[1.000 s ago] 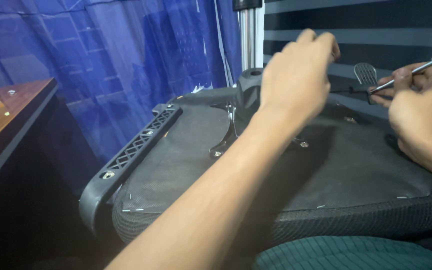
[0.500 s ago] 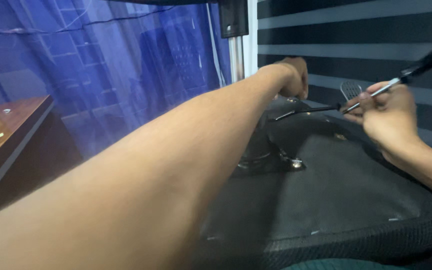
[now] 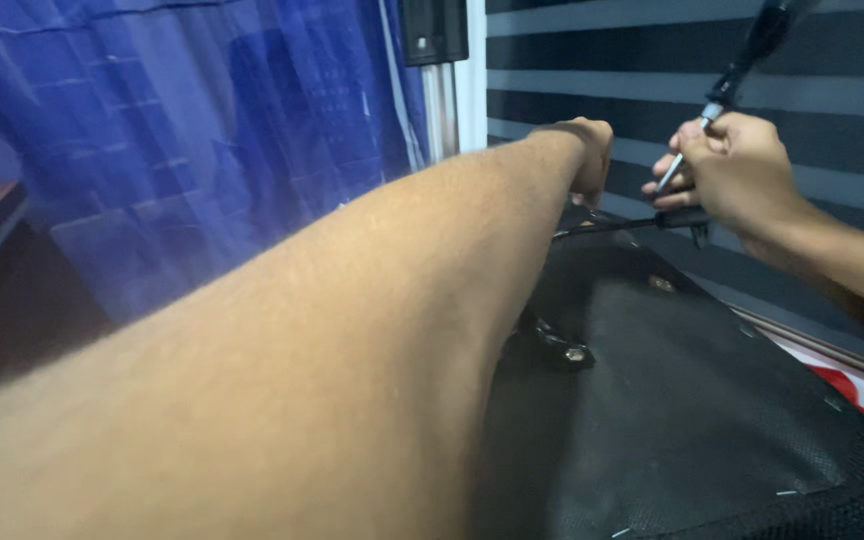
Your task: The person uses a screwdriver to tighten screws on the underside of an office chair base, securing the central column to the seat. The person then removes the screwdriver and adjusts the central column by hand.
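A: Where do the hands stand?

B: The left hand (image 3: 584, 155) is curled closed at the far edge of the upturned chair seat (image 3: 692, 400); what it grips is hidden. The right hand (image 3: 727, 170) clamps a screwdriver (image 3: 742, 65), tip down near the thin lever rod (image 3: 632, 222).

A: How far along?

B: One bolt (image 3: 575, 354) sits in the bracket; seemingly midway, fastening unfinished.

Dim, even light (near forearm blurred).
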